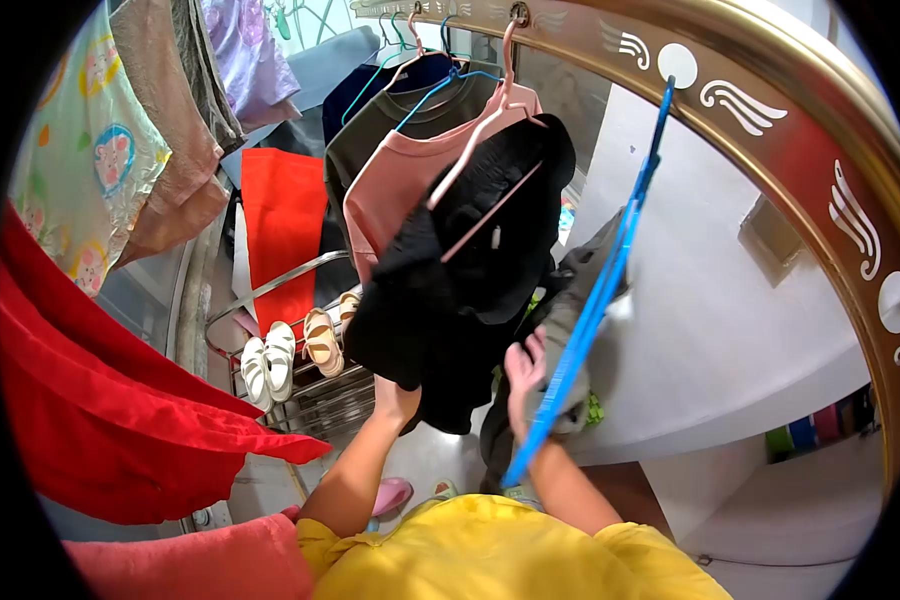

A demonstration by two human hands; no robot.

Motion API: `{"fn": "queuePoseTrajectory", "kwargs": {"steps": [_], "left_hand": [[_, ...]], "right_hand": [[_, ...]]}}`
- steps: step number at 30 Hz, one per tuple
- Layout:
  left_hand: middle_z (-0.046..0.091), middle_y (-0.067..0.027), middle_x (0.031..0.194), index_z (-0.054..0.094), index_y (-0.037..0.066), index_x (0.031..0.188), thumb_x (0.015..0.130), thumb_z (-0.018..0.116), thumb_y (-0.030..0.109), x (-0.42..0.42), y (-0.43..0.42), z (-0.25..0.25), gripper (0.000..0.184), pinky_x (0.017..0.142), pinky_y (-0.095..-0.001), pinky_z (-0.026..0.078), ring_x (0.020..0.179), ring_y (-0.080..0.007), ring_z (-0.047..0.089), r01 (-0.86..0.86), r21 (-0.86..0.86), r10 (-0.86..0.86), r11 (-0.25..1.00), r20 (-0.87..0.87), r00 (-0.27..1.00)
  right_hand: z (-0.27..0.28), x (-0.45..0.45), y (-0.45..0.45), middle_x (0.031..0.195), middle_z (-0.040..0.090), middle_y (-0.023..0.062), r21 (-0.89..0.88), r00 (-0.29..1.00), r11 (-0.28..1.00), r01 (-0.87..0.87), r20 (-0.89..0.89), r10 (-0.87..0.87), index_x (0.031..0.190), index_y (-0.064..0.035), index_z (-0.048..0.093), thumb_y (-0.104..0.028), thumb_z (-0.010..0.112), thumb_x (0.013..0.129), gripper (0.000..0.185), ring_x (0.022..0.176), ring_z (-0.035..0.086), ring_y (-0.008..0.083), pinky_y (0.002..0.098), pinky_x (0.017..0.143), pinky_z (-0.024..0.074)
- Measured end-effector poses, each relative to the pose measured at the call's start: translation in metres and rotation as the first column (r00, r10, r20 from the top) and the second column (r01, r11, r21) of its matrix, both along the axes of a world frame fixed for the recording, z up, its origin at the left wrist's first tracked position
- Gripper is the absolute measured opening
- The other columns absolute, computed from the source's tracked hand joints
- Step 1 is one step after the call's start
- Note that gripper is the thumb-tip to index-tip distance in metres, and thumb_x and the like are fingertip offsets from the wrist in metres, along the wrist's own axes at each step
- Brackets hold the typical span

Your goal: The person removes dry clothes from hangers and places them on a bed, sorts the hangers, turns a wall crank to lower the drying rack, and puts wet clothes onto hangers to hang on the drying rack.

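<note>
A black garment (460, 270) hangs on a pale pink hanger (485, 130) in front of me. My left hand (397, 398) reaches to its lower edge, and the cloth hides the fingers. My right hand (522, 385) is raised just right of it, fingers stretched upward and a little apart. A dark grey-green garment (575, 395) lies against that hand and drapes around the wrist; how it is supported I cannot tell. A blue hanger (595, 330), seen nearly edge-on, hangs from a hole in the rail and crosses in front of my right forearm.
A gold-brown rail (750, 110) curves overhead. Pink (410, 160) and dark grey (370, 125) tops hang behind the black one. Red cloth (120, 380) hangs at left. White sandals (270, 360) sit on a metal rack (320, 400). A white curved surface (710, 300) stands at right.
</note>
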State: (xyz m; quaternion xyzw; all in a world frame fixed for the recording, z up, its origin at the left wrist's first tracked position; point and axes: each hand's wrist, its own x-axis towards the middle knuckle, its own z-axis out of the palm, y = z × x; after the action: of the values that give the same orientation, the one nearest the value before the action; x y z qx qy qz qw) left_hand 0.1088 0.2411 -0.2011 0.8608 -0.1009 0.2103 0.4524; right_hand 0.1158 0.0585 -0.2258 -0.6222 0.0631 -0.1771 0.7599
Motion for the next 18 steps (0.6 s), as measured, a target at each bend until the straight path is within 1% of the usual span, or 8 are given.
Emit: {"fn": "queuePoseTrajectory", "kwargs": {"steps": [2,5,6,9,10,13,15,18], "left_hand": [[0.057,-0.0198,0.11,0.055,-0.001,0.111,0.077,0.053,0.001,-0.003,-0.011,-0.014,0.034,0.093,-0.0367,0.04,0.106,-0.0339,0.052,0.141,0.048,-0.141,0.989,-0.001,0.99],[0.055,-0.0167,0.112,0.053,0.0,0.112,0.079,0.052,0.002,-0.013,-0.052,-0.017,0.033,0.097,-0.0357,0.036,0.106,-0.0313,0.05,0.292,-0.01,-0.292,0.956,-0.066,0.954],[0.052,-0.015,0.116,0.05,0.001,0.115,0.08,0.054,0.005,-0.005,-0.047,0.029,0.036,0.1,-0.0356,0.033,0.109,-0.0281,0.047,0.463,0.154,-0.294,0.873,-0.591,0.751],[0.055,-0.0138,0.109,0.054,0.002,0.112,0.077,0.06,0.005,-0.007,-0.043,0.018,0.035,0.094,-0.0345,0.039,0.103,-0.0273,0.051,0.527,0.235,-0.477,0.817,-0.241,0.845],[0.06,-0.0109,0.101,0.058,0.001,0.104,0.073,0.065,0.005,-0.009,-0.037,0.035,0.032,0.085,-0.0314,0.044,0.095,-0.0226,0.055,0.614,-0.182,-0.634,0.768,-0.082,0.769],[0.063,-0.0122,0.099,0.057,-0.001,0.102,0.071,0.067,0.005,-0.003,-0.013,0.052,0.033,0.088,-0.0322,0.044,0.089,-0.0229,0.059,0.625,-0.37,-0.718,0.687,-0.214,0.662],[0.06,-0.014,0.108,0.057,0.0,0.106,0.075,0.067,0.011,0.026,0.042,-0.007,0.034,0.093,-0.0355,0.041,0.1,-0.0255,0.055,0.637,-0.52,-0.752,0.569,-0.017,0.659],[0.051,-0.0167,0.117,0.045,0.001,0.125,0.078,0.067,0.021,0.044,0.028,0.035,0.055,0.1,-0.0365,0.032,0.116,-0.0266,0.043,0.359,-0.902,-0.583,0.238,0.163,0.796]], "right_hand": [[0.033,0.031,0.004,0.147,0.015,0.0155,0.153,0.973,0.978,-0.14,0.204,0.107,0.143,-0.0061,0.006,-0.039,0.064,0.081,0.091,0.133,0.021,0.0285,0.0366,0.107,0.0207],[0.06,0.062,0.037,0.139,0.03,0.0145,-0.009,0.811,0.898,-0.439,0.428,0.4,0.142,-0.0043,0.015,-0.009,0.063,0.074,0.084,0.126,0.033,0.0223,0.0323,0.103,0.0275],[0.06,0.067,0.032,0.131,0.039,0.0123,-0.019,0.847,0.886,-0.463,0.286,0.449,0.139,-0.0029,0.023,-0.003,0.059,0.071,0.077,0.119,0.04,0.0198,0.03,0.099,0.0324],[0.073,0.067,0.026,0.095,0.063,0.0059,-0.048,0.904,0.94,-0.337,0.264,0.338,0.108,0.0032,0.057,0.008,0.054,0.068,0.041,0.089,0.057,0.012,0.0255,0.081,0.0447],[0.066,0.064,0.024,0.09,0.063,0.0054,-0.083,0.91,0.956,-0.28,0.294,0.292,0.104,0.0033,0.059,0.007,0.053,0.068,0.037,0.085,0.058,0.0125,0.0256,0.079,0.0454],[0.06,0.066,0.028,0.074,0.06,0.0028,-0.315,0.832,0.941,0.124,0.55,0.075,0.093,0.0026,0.062,0.001,0.048,0.069,0.027,0.069,0.055,0.0123,0.0246,0.064,0.0445],[0.07,0.047,0.017,0.068,0.056,0.0014,0.302,0.965,0.919,-0.252,0.007,0.262,0.086,0.0003,0.062,-0.003,0.045,0.07,0.023,0.059,0.048,0.0099,0.0225,0.054,0.0368],[0.078,0.042,0.006,0.077,0.06,0.0069,0.009,0.865,0.895,-0.445,0.264,0.428,0.094,0.0,0.06,-0.004,0.047,0.075,0.023,0.068,0.054,0.0151,0.0261,0.062,0.0403]]}}
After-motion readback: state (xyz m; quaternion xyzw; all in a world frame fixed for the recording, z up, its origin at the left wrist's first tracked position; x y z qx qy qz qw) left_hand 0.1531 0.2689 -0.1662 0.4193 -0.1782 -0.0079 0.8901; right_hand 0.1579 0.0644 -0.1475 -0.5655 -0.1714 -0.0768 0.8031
